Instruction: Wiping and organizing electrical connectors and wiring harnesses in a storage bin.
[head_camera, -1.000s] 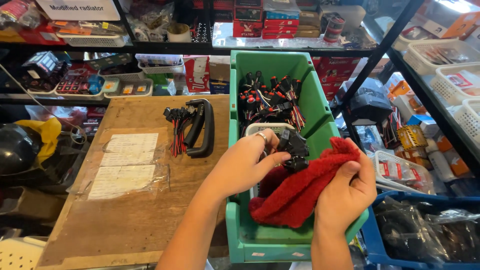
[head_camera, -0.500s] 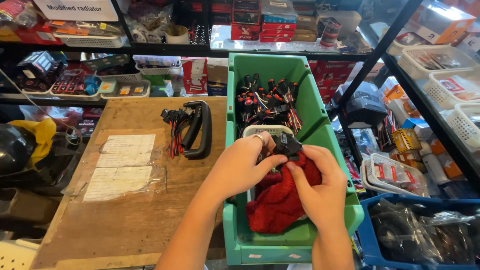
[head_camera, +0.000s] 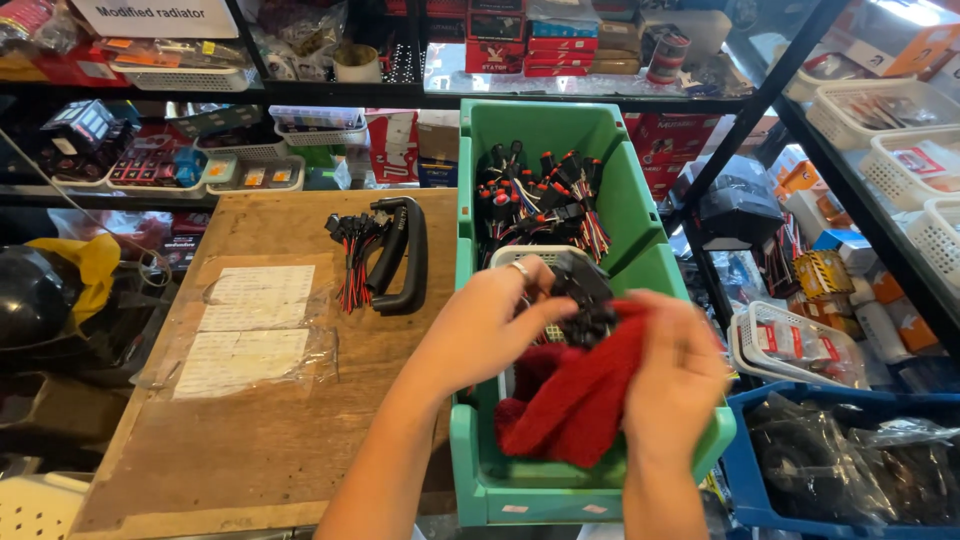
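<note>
Black handle (head_camera: 398, 252) lies on wooden board (head_camera: 260, 400), long axis running away from you; your left hand (head_camera: 490, 325) grips black part (head_camera: 583, 297) over green bin (head_camera: 480, 190); your right hand (head_camera: 672, 375) presses red cloth (head_camera: 580, 395) on it; part's axis unclear.

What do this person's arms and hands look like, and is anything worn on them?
Both forearms are bare: no sleeves, gloves or watch show in the head view. The left hand wears a thin silver-coloured ring on one finger. The right hand shows no ring or band. The fingers are partly blurred.
</note>
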